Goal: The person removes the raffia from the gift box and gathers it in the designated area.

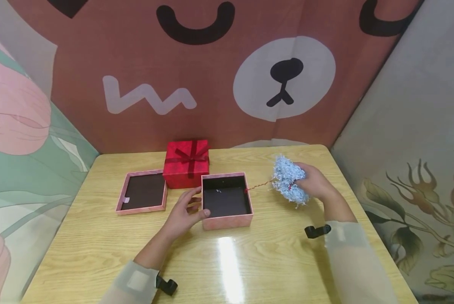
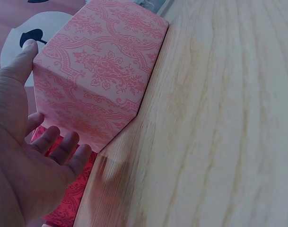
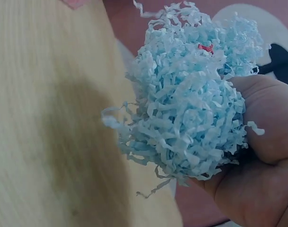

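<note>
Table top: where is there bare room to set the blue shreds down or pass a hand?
The wooden table is bare along the near edge, between the open pink box and the sleeves, and at the far right corner. It is crowded mid-left: the lid, red gift box, left hand. The right hand holds the paper shreds.

Desk (image 1: 135,253): light wood, glossy.
Red gift box (image 1: 186,164): ribbon bow, near the back edge.
Pink lid (image 1: 142,197): upturned, left of it.
Backdrop (image 1: 219,76): cartoon bear face.
</note>
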The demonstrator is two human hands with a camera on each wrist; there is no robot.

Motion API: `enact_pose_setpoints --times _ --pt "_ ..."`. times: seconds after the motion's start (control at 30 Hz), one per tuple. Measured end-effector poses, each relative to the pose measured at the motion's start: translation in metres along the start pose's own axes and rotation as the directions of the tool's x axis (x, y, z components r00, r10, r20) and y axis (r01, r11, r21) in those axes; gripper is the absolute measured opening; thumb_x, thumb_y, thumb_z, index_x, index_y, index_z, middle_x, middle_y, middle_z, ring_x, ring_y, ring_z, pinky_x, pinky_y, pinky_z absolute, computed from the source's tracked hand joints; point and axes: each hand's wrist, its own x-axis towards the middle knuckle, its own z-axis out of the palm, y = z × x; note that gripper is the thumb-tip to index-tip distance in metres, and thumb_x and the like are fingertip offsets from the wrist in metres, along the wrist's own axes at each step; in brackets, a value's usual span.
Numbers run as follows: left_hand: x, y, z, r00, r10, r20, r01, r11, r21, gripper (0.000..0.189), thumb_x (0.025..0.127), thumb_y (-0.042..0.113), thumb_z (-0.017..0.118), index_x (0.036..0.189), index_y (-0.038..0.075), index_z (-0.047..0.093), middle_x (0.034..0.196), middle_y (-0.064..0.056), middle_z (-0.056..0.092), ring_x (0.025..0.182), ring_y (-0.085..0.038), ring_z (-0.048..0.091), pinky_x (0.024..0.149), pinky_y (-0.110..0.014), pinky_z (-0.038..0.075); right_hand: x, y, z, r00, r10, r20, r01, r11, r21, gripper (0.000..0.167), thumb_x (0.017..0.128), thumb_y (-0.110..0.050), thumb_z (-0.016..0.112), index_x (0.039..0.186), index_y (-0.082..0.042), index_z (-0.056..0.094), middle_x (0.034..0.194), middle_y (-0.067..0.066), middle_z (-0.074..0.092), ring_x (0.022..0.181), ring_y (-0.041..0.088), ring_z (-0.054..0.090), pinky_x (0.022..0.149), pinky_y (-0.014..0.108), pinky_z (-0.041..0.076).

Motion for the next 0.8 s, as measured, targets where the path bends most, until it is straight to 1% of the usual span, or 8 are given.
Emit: enact_pose_setpoints --times 0.23,0.37,0.5,0.57,0.7,0.8 --pt "0.000 0.003 0.000 1.000 -0.002 -0.005 0.002 1.000 0.007 0.078 0.091 0.024 0.083 0.156 0.011 0.043 0.154 -0.013 0.040 0.137 -0.041 0.049 0.114 -0.057 0.041 0.003 0.031 0.002 0.998 0.058 -0.021 -0.058 0.998 0.019 0.069 0.094 0.001 0.059 0.159 -0.002 0.037 0.158 0.025 0.042 0.146 0.046 0.036 0.115 0.065 0.036" --pt "0.000 0.002 0.001 1.000 -0.008 0.003 0.008 1.000 0.000 0.077 0.092 0.023 0.082 0.157 0.010 0.042 0.156 -0.013 0.039 0.138 -0.040 0.049 0.114 -0.058 0.041 0.005 0.045 0.004 0.996 0.083 -0.037 -0.082 0.996 0.036 0.069 0.093 0.000 0.060 0.158 -0.001 0.038 0.158 0.025 0.042 0.145 0.046 0.037 0.115 0.064 0.036" --pt "0.000 0.003 0.001 1.000 -0.020 0.006 0.020 1.000 -0.008 0.078 0.092 0.022 0.081 0.158 0.011 0.040 0.157 -0.014 0.037 0.138 -0.041 0.048 0.114 -0.058 0.041 0.004 0.052 0.008 0.992 0.113 -0.057 -0.108 0.991 0.076 0.069 0.093 -0.002 0.061 0.158 -0.003 0.038 0.157 0.025 0.043 0.144 0.045 0.038 0.116 0.065 0.034" --pt "0.000 0.003 0.001 1.000 -0.027 0.005 0.027 1.000 -0.013 0.080 0.092 0.021 0.081 0.159 0.010 0.039 0.158 -0.015 0.036 0.138 -0.043 0.047 0.114 -0.059 0.040 0.004 0.054 0.009 0.991 0.115 -0.066 -0.109 0.990 0.088 0.069 0.094 -0.003 0.062 0.159 -0.002 0.038 0.157 0.025 0.042 0.144 0.046 0.038 0.116 0.065 0.034" --pt "0.000 0.002 0.001 1.000 -0.030 0.003 0.030 0.999 -0.014 0.080 0.092 0.020 0.082 0.159 0.010 0.039 0.158 -0.015 0.036 0.139 -0.043 0.047 0.115 -0.060 0.040 0.003 0.056 0.013 0.992 0.102 -0.080 -0.095 0.992 0.077 0.069 0.094 -0.003 0.061 0.159 -0.001 0.036 0.157 0.028 0.041 0.144 0.048 0.037 0.117 0.065 0.033" --pt "-0.001 0.001 0.000 1.000 -0.028 0.002 0.028 1.000 0.006 0.079 0.092 0.025 0.081 0.158 0.012 0.041 0.156 -0.012 0.038 0.138 -0.040 0.049 0.114 -0.058 0.041 0.002 0.058 0.017 0.991 0.107 -0.076 -0.103 0.994 0.048 0.069 0.096 -0.004 0.059 0.160 0.000 0.033 0.159 0.029 0.038 0.146 0.050 0.033 0.119 0.066 0.029"
